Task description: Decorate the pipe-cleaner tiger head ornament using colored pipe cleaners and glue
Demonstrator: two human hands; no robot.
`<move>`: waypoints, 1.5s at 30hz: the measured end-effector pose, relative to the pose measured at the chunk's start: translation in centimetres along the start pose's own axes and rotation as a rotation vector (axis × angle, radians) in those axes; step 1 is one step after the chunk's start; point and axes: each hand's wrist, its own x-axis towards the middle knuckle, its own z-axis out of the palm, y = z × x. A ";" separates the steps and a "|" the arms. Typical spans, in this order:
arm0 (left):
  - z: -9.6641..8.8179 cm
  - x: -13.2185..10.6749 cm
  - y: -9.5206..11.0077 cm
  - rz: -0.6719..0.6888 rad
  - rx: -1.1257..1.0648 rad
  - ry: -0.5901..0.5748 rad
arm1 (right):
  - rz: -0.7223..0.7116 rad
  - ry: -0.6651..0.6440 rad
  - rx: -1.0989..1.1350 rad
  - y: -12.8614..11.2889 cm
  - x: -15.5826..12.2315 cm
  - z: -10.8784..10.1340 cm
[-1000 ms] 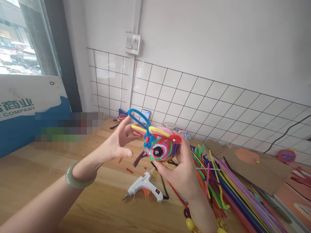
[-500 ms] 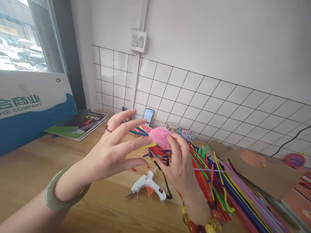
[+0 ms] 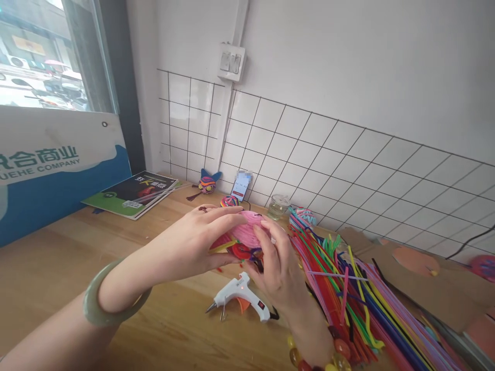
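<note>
Between my hands, above the table, is a pink fuzzy pipe-cleaner piece (image 3: 249,232) with red, yellow and dark parts on its lower side. My left hand (image 3: 197,234) is closed on its left side, with the thumb below and fingers over the top. My right hand (image 3: 276,263) grips its right side, fingers bent at the upper edge and thumb underneath. Much of the piece is hidden by my fingers. Below my hands a white glue gun (image 3: 240,296) lies on its side, nozzle pointing left, with a small light on.
On the right lie long bundles of coloured pipe cleaners (image 3: 348,293) beside brown cardboard (image 3: 386,273). Along the wall are a phone (image 3: 240,188), a glass jar (image 3: 277,207), a blue-eared pipe-cleaner head (image 3: 208,183) and a blue-pink bundle (image 3: 303,218). Magazines (image 3: 131,193) lie at back left.
My left hand, spread with fingers outstretched before, has lowered and closed on the pink piece. My right hand keeps its grip. The view has shifted slightly left.
</note>
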 end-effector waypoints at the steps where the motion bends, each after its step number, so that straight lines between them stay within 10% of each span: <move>1: 0.1 0.0 0.0 -0.014 -0.002 -0.013 | 0.006 -0.006 0.016 0.0 0.0 0.0; 24: 0.7 -0.2 0.0 -0.052 0.014 -0.074 | 0.114 -0.062 0.206 -0.4 0.1 0.4; 29: 0.6 -0.2 0.0 0.001 0.137 0.036 | 0.474 -0.113 0.333 1.1 -2.7 -1.6; 32: 0.7 -0.2 0.0 0.066 0.207 0.105 | 0.824 -0.478 0.428 1.5 -5.6 -1.0; 35: 1.0 -0.2 -0.1 0.122 0.247 0.149 | 0.860 -0.715 0.479 0.5 -7.6 0.8; 45: 0.8 -0.2 -0.2 0.128 0.292 0.133 | 0.884 -0.947 0.571 -0.9 -7.6 3.1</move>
